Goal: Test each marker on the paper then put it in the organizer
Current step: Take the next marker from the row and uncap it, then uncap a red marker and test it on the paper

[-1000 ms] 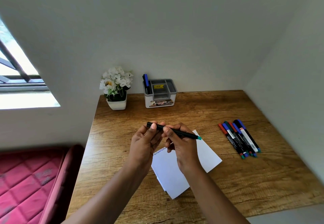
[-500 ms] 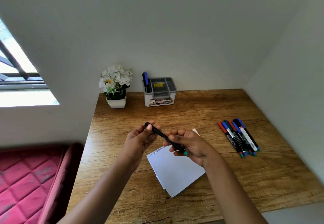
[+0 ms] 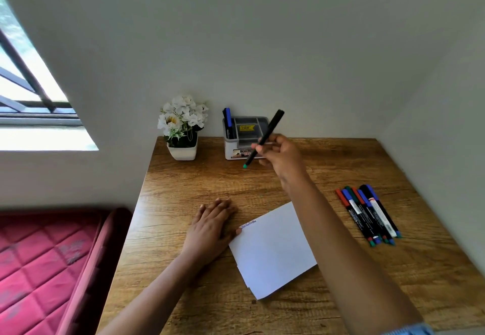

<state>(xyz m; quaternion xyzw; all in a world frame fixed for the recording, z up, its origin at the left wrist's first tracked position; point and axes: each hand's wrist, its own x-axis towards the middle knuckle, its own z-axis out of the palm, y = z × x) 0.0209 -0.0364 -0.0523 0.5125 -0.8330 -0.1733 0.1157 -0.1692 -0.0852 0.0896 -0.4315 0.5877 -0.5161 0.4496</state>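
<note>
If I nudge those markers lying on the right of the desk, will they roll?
Probably somewhat: the markers look like round barrels lying loose on the smooth wooden desk, so an outer one could roll. Packed side by side, the inner ones likely just shift together.

Organizer (image 3: pixel 232 148): yellow sticker (image 3: pixel 246 127) on the tray, dark print, apparently "49.00". Front label (image 3: pixel 241 153) at its 6 o'clock side: illegible. Paper (image 3: pixel 273 250): blue scribble (image 3: pixel 248 224) along the 11 o'clock edge, unreadable. Markers (image 3: pixel 367 214): white label print too small to read.
</note>
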